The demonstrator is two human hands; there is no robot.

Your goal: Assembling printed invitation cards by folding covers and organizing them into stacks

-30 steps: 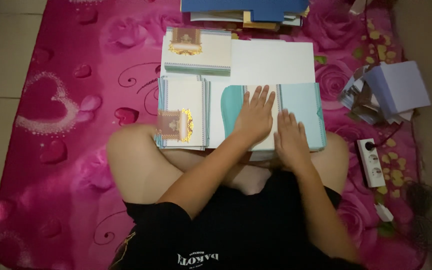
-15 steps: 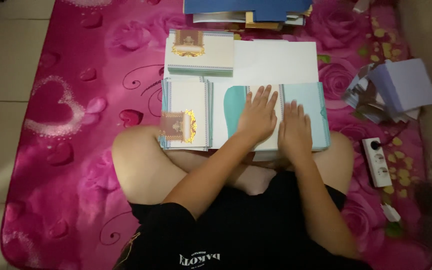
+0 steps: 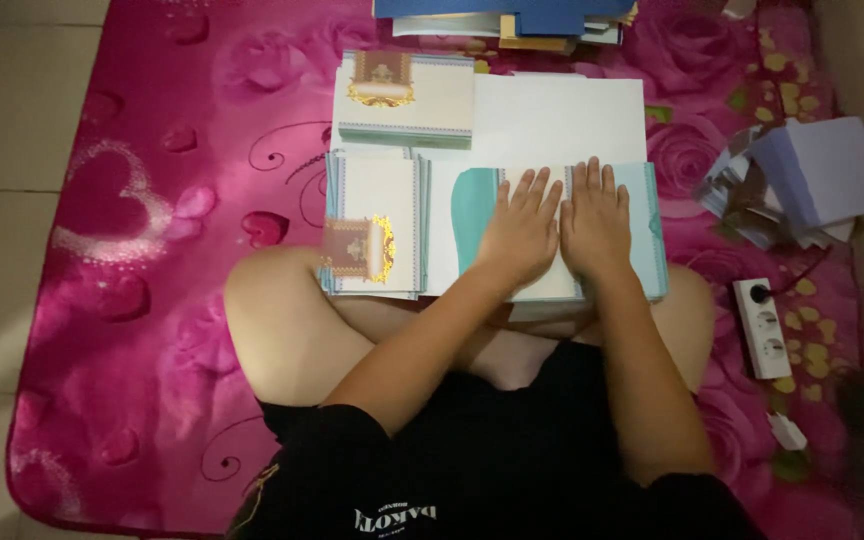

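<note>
I sit cross-legged on a pink flowered mat (image 3: 152,330). A white and teal card (image 3: 472,215) lies on a stack in front of my knees. My left hand (image 3: 520,228) rests flat on it, fingers spread. Beside it, my right hand (image 3: 595,220) also presses flat on the card; the two hands nearly touch. Neither hand holds anything. To the left lies a stack of cream cards with a gold emblem (image 3: 372,225).
A second stack of cream cards (image 3: 407,98) and a white sheet (image 3: 562,120) lie farther out. Blue books (image 3: 512,18) sit at the top edge. A pile of lilac paper (image 3: 802,180) and a white power strip (image 3: 767,328) lie to the right. Tiled floor (image 3: 2,150) is at left.
My right hand has slid up and closer to my left hand, so both lie side by side on the card. The view has shifted slightly.
</note>
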